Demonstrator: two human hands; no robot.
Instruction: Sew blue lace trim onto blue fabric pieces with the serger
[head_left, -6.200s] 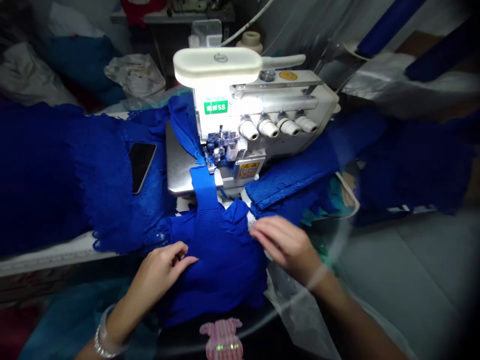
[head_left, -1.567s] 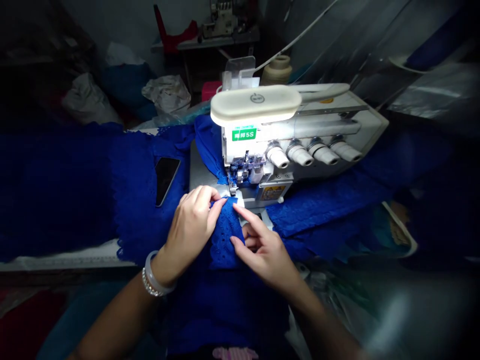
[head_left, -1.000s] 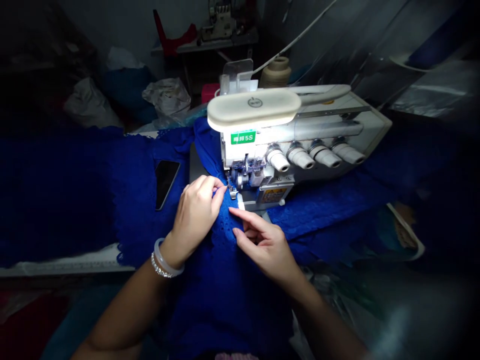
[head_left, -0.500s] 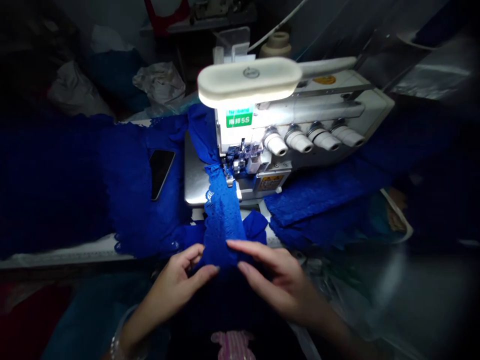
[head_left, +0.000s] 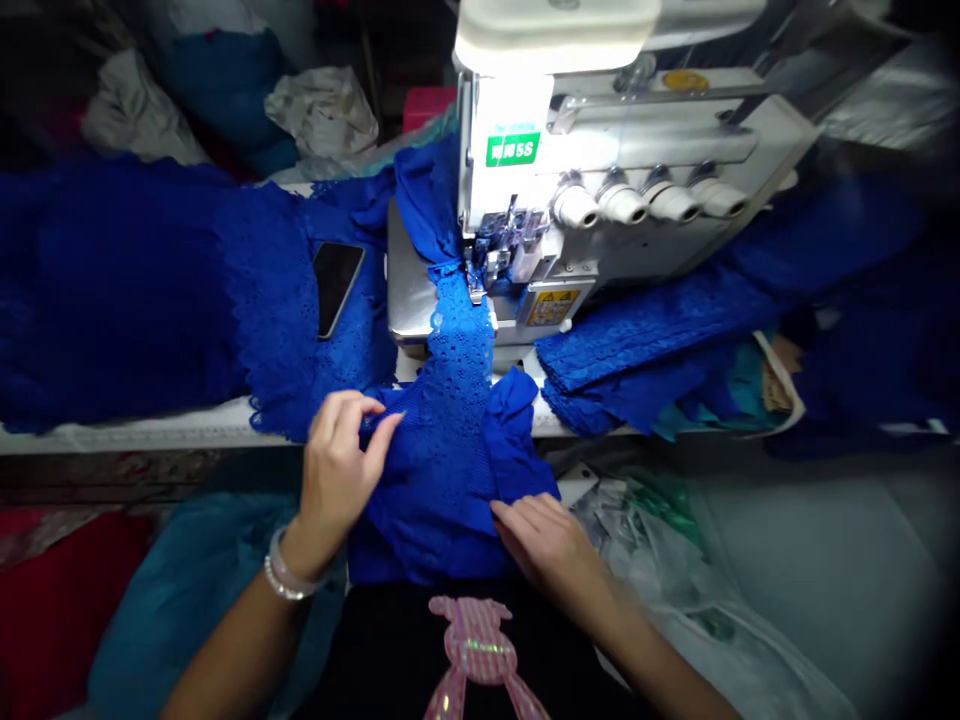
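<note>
Label (head_left: 513,149), green, on overlock machine (head_left: 645,130) reads 5S. Blue lace strip (head_left: 457,370) runs lengthwise from presser foot (head_left: 476,290) toward the person; left hand (head_left: 337,470) pinches it narrowly, right hand (head_left: 544,545) lies open and flat.

Your white surface (head_left: 135,432) carries an overlock sewing machine (head_left: 600,170) at 1 o'clock, a spread of blue eyelet lace (head_left: 150,300) at 9 o'clock, and a folded blue lace stack (head_left: 637,345) at 3 o'clock.
</note>
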